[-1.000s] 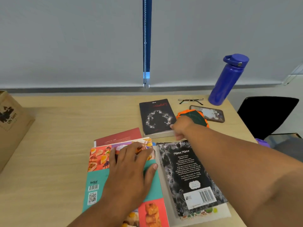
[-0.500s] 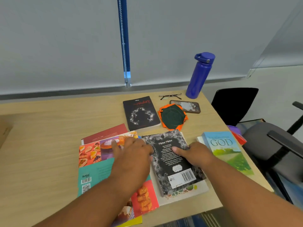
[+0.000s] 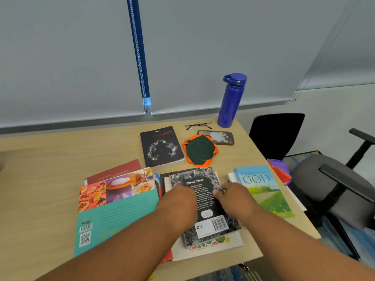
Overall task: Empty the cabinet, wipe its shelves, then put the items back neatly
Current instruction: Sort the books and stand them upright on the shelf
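Observation:
A black "Mirror, Mirror" book (image 3: 205, 218) lies back cover up on a white book (image 3: 215, 245) near the wooden table's (image 3: 46, 165) front edge. My left hand (image 3: 178, 201) grips its left side with curled fingers. My right hand (image 3: 233, 197) holds its right side, thumb on the cover. An orange and green cloth (image 3: 199, 151) lies folded just beyond. Left of the black book lies a teal cookbook (image 3: 117, 216) over a red book (image 3: 113, 171). A second black book (image 3: 161, 147) lies farther back. A blue "GOD" book (image 3: 263, 189) lies at the right.
A blue bottle (image 3: 231, 100) stands at the back right, with glasses (image 3: 197, 125) and a phone (image 3: 216, 137) beside it. A black chair (image 3: 276, 134) and a grey armchair (image 3: 334, 189) stand right of the table. Red and purple items (image 3: 281, 171) show past the table's right edge.
My right hand came back from the far black book to the "Mirror, Mirror" book. My left hand left the cookbook and moved onto that book's left side. The view swung right.

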`<state>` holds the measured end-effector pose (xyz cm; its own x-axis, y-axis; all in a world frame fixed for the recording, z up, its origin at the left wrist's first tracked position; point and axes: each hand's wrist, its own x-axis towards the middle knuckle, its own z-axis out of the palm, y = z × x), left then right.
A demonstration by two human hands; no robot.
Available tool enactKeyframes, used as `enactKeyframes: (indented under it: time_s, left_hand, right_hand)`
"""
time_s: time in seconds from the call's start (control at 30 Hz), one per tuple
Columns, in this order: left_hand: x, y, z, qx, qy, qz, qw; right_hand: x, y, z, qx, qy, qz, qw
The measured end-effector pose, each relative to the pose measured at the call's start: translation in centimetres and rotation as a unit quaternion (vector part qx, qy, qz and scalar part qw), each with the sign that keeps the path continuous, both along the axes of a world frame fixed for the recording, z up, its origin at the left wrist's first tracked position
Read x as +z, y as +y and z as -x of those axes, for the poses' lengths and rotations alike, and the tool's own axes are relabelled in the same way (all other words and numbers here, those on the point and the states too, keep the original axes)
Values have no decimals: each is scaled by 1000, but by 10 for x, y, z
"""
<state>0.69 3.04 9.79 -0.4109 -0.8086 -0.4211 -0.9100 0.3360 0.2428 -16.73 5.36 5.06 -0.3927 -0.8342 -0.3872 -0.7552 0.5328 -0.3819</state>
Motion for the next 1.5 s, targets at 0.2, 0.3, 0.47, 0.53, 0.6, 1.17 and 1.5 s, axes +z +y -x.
enactKeyframes:
  time_s: [0.2, 0.3, 0.47, 0.53, 0.6, 1.17, 1.5]
  left_hand:
    - [6, -3, 4, 125, 142, -56, 980]
    - [34, -11, 0, 261, 332, -210, 881]
    - [36, -28, -5, 308, 288, -76, 904]
    - [33, -32, -11, 333, 353, -92, 869]
    - [31, -32, -15, 322, 455, -135, 819]
    - [17, -29, -35, 239, 366, 25, 899]
    - [-32, -25, -106, 120, 51, 164, 978]
  right_hand:
    - [23, -8, 18, -177, -471, 13, 864]
    - [33, -6, 19, -99, -571, 24, 815]
    - [35, -2, 6, 49, -513, 3, 857]
    - [24, -5, 2, 48, -391, 67, 917]
    - [17, -5, 5, 28, -388, 112, 914]
    - [12, -2, 14, 13, -407, 109, 907]
    - [-2, -173, -52, -102, -382, 68, 916]
